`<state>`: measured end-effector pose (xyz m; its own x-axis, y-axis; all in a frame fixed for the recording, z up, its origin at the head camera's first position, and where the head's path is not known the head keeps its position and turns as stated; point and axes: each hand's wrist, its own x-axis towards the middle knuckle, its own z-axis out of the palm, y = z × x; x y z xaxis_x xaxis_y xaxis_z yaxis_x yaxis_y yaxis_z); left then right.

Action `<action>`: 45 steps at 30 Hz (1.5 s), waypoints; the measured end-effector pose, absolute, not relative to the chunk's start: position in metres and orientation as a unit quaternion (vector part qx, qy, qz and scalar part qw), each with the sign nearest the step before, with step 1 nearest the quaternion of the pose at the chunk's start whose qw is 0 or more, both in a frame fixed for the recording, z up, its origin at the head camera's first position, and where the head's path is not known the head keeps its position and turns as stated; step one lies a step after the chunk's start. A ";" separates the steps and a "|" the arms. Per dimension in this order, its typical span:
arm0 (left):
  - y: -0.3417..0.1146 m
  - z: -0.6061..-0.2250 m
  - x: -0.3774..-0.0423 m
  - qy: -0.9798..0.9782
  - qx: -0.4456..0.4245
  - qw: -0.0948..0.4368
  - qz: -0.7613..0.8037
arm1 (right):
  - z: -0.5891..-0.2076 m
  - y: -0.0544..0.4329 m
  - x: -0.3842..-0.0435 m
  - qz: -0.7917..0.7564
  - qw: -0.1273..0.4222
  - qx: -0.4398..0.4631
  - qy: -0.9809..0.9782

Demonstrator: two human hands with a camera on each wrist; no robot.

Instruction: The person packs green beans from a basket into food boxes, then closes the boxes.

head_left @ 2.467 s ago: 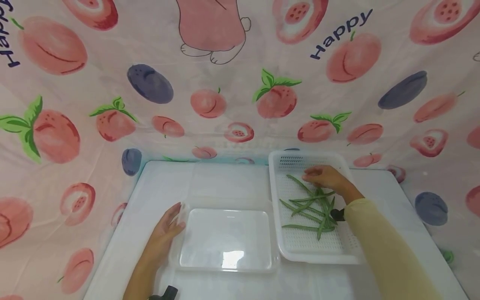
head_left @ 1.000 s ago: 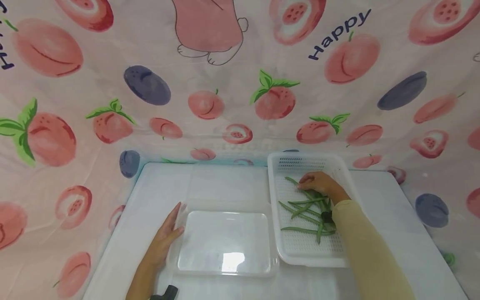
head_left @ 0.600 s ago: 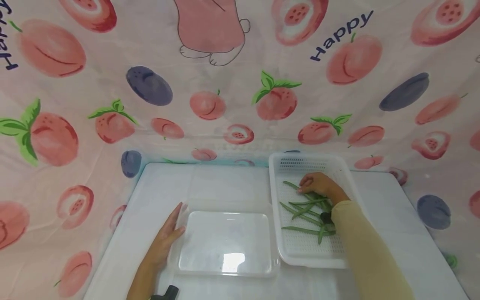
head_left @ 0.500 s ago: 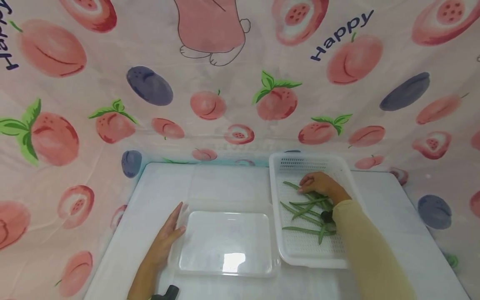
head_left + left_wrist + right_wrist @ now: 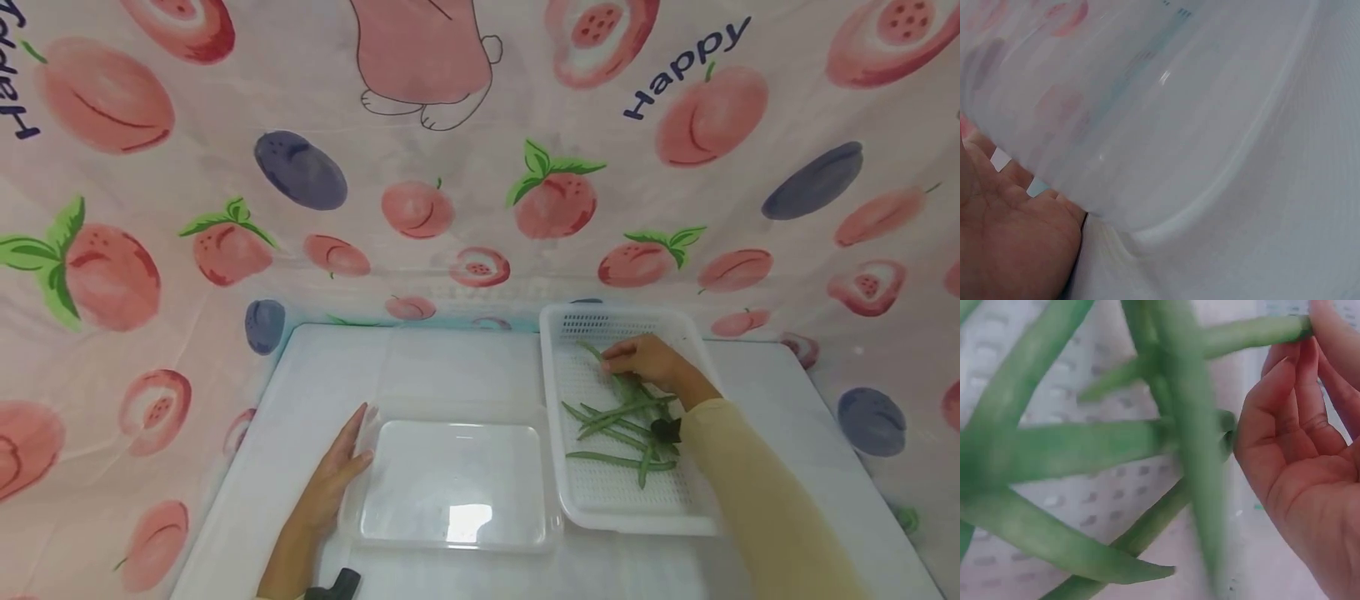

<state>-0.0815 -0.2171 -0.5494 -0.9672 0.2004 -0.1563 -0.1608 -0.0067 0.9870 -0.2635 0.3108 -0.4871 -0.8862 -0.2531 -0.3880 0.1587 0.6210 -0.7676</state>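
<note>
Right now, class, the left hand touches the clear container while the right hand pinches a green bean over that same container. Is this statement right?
Not quite: the right hand pinches the green bean over the white basket, as the head view shows. The left hand does touch the clear container.

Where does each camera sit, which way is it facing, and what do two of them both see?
Head: worn on the head, facing forward and down at the clear container and white basket; shows the left hand, right hand and both forearms.
Left wrist: on that wrist, facing the clear container close up; part of the left hand shows at lower left.
Right wrist: on that wrist, facing the green beans close up; the right hand shows at right.
Shared: head and right wrist both see green beans and the right hand.
</note>
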 end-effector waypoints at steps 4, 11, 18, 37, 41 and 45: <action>-0.217 -0.550 -0.082 0.689 0.015 0.130 0.713 | -0.483 0.309 -0.264 -0.487 0.244 -0.018 0.838; -0.217 -0.551 -0.081 0.687 0.013 0.128 0.715 | -0.472 0.305 -0.264 -0.552 0.255 -0.004 0.794; -0.217 -0.552 -0.080 0.690 0.021 0.123 0.713 | -0.459 0.299 -0.256 -0.582 0.271 0.006 0.767; -0.217 -0.553 -0.081 0.690 0.024 0.126 0.712 | -0.433 0.287 -0.228 -0.636 0.306 -0.063 0.705; -0.218 -0.554 -0.081 0.685 0.024 0.128 0.716 | -0.428 0.280 -0.222 -0.640 0.305 -0.074 0.702; -0.218 -0.554 -0.081 0.682 0.024 0.130 0.720 | -0.424 0.273 -0.217 -0.650 0.307 -0.074 0.691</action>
